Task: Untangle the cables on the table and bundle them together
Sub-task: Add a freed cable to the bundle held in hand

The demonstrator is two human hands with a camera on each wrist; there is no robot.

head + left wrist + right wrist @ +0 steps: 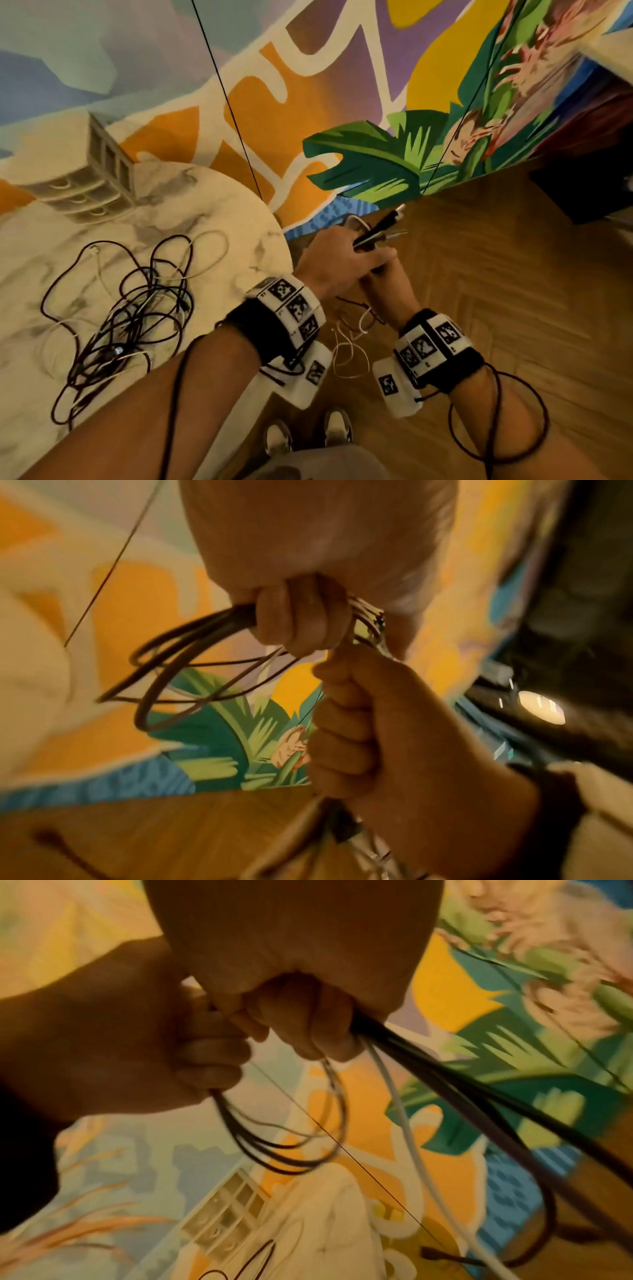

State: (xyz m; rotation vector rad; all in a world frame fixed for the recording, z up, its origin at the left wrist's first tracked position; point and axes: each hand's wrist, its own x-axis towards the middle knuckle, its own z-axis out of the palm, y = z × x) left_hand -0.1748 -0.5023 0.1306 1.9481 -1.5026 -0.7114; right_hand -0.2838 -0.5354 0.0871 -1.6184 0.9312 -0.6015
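Observation:
Both hands meet just off the table's right edge, above the floor. My left hand [329, 260] grips a gathered cable bundle [376, 228] of dark and white strands, whose ends stick out up and to the right. My right hand [378, 270] is fisted round the same bundle just below. Slack loops [352, 329] hang under the wrists. In the left wrist view the left hand [301, 620] curls over looped strands [178, 669], with the right fist [377, 723] beneath. In the right wrist view the right hand [304, 1018] holds black strands [479, 1096] and a white cable [404, 1123]. A loose tangle [130, 308] lies on the table.
The round marbled table [239, 212] carries a small drawer organizer [92, 178] at the back. Two thin dark cords [233, 113] hang down in front of the painted wall. Wooden floor [513, 291] lies to the right, with dark furniture [589, 185] beyond. My shoes [308, 435] are below.

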